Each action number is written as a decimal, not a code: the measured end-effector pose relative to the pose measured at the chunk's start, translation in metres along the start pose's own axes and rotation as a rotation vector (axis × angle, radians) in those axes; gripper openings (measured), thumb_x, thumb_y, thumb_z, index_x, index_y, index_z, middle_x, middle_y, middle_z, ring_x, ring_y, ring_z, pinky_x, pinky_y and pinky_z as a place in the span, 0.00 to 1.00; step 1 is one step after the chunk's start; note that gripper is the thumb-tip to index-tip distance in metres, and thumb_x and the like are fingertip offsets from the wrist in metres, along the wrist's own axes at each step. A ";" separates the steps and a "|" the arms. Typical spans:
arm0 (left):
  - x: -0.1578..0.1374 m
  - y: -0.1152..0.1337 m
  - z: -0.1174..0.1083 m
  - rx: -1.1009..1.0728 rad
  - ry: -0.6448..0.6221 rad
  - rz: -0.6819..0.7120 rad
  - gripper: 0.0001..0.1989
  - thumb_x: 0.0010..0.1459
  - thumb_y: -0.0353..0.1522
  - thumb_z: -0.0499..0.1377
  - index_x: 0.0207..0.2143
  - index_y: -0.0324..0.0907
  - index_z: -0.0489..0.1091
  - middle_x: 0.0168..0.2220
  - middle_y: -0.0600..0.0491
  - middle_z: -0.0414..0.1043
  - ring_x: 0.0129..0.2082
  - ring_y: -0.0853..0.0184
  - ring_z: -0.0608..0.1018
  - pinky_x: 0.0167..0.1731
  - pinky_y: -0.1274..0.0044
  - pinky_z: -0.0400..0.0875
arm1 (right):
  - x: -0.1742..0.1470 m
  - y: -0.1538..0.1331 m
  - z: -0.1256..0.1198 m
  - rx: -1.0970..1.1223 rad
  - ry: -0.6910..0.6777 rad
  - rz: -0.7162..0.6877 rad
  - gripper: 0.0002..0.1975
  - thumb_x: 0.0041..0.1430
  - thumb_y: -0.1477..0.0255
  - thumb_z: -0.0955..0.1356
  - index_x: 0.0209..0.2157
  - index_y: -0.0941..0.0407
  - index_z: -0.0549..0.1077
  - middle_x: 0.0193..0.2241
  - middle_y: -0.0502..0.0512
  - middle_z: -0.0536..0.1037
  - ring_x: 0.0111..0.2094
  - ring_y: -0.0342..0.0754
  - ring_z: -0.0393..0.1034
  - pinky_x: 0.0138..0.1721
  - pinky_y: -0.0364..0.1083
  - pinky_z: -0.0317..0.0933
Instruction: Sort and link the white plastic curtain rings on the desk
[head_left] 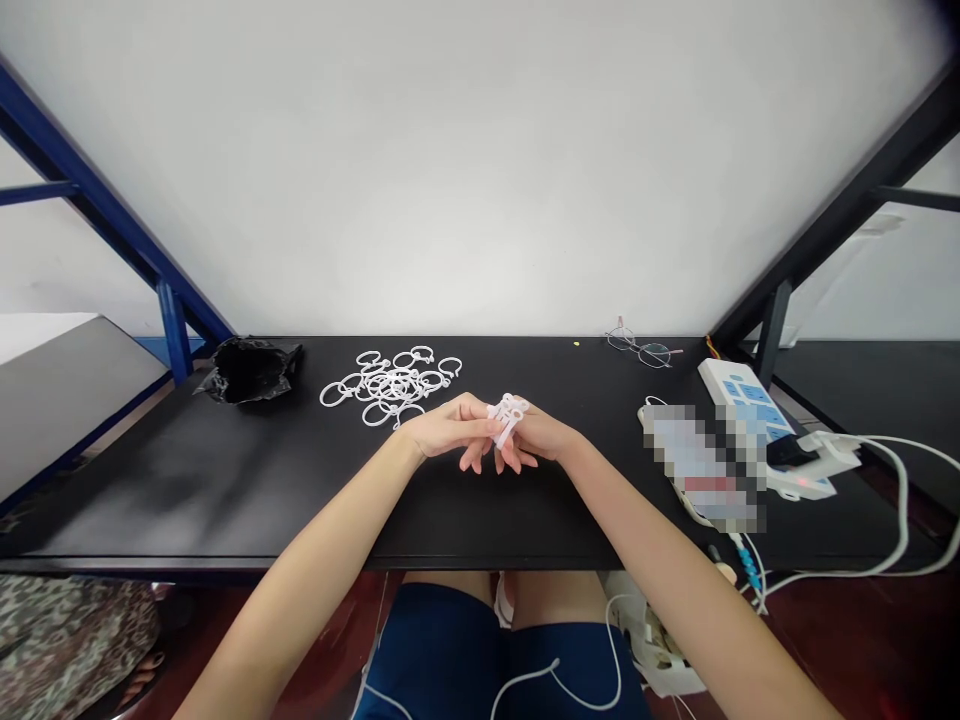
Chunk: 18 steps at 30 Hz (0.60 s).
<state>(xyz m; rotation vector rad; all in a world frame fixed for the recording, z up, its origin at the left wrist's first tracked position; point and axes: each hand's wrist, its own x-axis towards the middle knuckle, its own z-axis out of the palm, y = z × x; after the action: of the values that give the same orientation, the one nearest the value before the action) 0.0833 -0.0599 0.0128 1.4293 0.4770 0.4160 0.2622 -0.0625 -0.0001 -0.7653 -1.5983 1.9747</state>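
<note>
Several white plastic curtain rings, each with a small eyelet, are bunched together [507, 416] between my two hands, above the front half of the black table. My left hand [452, 425] is closed on the bunch from the left, its thumb lying along the front. From the other side my right hand [544, 432] also grips the bunch, with its fingers partly hidden behind it. Where the fingertips of the two hands overlap below, I cannot tell each apart. Just left of my hands, a loose pile of similar white rings [394, 385] lies on the table [300, 500].
A crumpled black plastic bag [251, 370] stands open at the back left. Eyeglasses [641, 347] lie at the back right. Farther right are a phone [697, 465], its screen blurred, and a power strip [742, 390] with white cables [900, 500]. Shelf posts [174, 330] flank the table.
</note>
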 end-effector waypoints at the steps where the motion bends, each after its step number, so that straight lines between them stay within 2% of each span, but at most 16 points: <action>1: 0.000 0.000 0.000 0.009 -0.005 -0.016 0.25 0.50 0.52 0.62 0.28 0.36 0.78 0.10 0.53 0.66 0.14 0.69 0.72 0.33 0.71 0.75 | 0.000 0.002 0.000 0.005 -0.005 0.005 0.20 0.51 0.58 0.68 0.21 0.63 0.74 0.15 0.59 0.76 0.11 0.44 0.67 0.06 0.36 0.51; 4: -0.002 0.001 -0.001 0.023 -0.030 -0.049 0.26 0.50 0.52 0.61 0.30 0.36 0.78 0.11 0.51 0.68 0.17 0.66 0.75 0.37 0.69 0.75 | 0.001 0.003 0.000 0.008 -0.039 0.017 0.22 0.51 0.56 0.68 0.23 0.64 0.74 0.14 0.58 0.76 0.14 0.46 0.69 0.08 0.38 0.56; 7: -0.003 0.003 -0.005 0.015 -0.055 -0.064 0.26 0.51 0.51 0.62 0.33 0.36 0.78 0.20 0.47 0.76 0.17 0.69 0.74 0.34 0.70 0.76 | 0.000 0.001 0.001 -0.104 -0.007 -0.036 0.23 0.56 0.56 0.64 0.21 0.62 0.72 0.13 0.55 0.74 0.13 0.45 0.68 0.12 0.40 0.59; 8: -0.003 0.004 -0.007 0.004 -0.043 -0.065 0.25 0.51 0.51 0.62 0.34 0.35 0.78 0.25 0.45 0.78 0.16 0.71 0.73 0.32 0.72 0.76 | -0.001 0.001 0.002 -0.190 0.072 -0.096 0.22 0.57 0.58 0.64 0.20 0.61 0.72 0.13 0.54 0.73 0.14 0.44 0.67 0.13 0.40 0.59; 10: -0.002 0.003 -0.011 -0.043 0.017 -0.058 0.23 0.53 0.48 0.62 0.34 0.35 0.77 0.30 0.44 0.79 0.15 0.74 0.72 0.28 0.75 0.75 | -0.002 0.002 0.002 -0.423 0.343 -0.280 0.16 0.57 0.64 0.65 0.22 0.59 0.72 0.16 0.52 0.75 0.17 0.43 0.68 0.18 0.40 0.61; 12: 0.001 0.001 -0.015 -0.108 0.082 -0.047 0.22 0.53 0.46 0.63 0.33 0.34 0.76 0.29 0.45 0.78 0.15 0.74 0.72 0.26 0.77 0.74 | -0.003 0.006 0.000 -0.664 0.600 -0.471 0.08 0.56 0.68 0.66 0.30 0.57 0.75 0.23 0.52 0.78 0.23 0.44 0.70 0.25 0.41 0.63; 13: 0.002 0.000 -0.016 -0.136 0.096 -0.048 0.21 0.53 0.46 0.63 0.33 0.33 0.76 0.27 0.45 0.78 0.16 0.74 0.73 0.26 0.78 0.74 | -0.003 0.008 -0.001 -0.760 0.670 -0.541 0.08 0.56 0.68 0.66 0.33 0.56 0.76 0.27 0.53 0.79 0.26 0.45 0.72 0.29 0.42 0.64; 15: 0.004 -0.002 -0.017 -0.181 0.105 -0.048 0.21 0.52 0.45 0.64 0.31 0.33 0.76 0.25 0.46 0.77 0.17 0.72 0.75 0.25 0.79 0.73 | -0.004 0.012 -0.003 -0.889 0.678 -0.613 0.09 0.60 0.68 0.64 0.37 0.54 0.75 0.32 0.54 0.79 0.30 0.47 0.73 0.34 0.43 0.64; 18: 0.004 -0.002 -0.016 -0.233 0.105 -0.025 0.20 0.53 0.44 0.64 0.29 0.32 0.76 0.24 0.47 0.76 0.15 0.72 0.74 0.24 0.78 0.73 | -0.005 0.014 -0.002 -0.975 0.635 -0.609 0.14 0.64 0.65 0.60 0.30 0.54 0.73 0.25 0.53 0.77 0.26 0.46 0.71 0.31 0.42 0.62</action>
<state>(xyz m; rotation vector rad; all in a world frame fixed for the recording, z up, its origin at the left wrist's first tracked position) 0.0777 -0.0446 0.0098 1.1794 0.5127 0.5116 0.2669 -0.0666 -0.0133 -0.9409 -1.9806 0.3874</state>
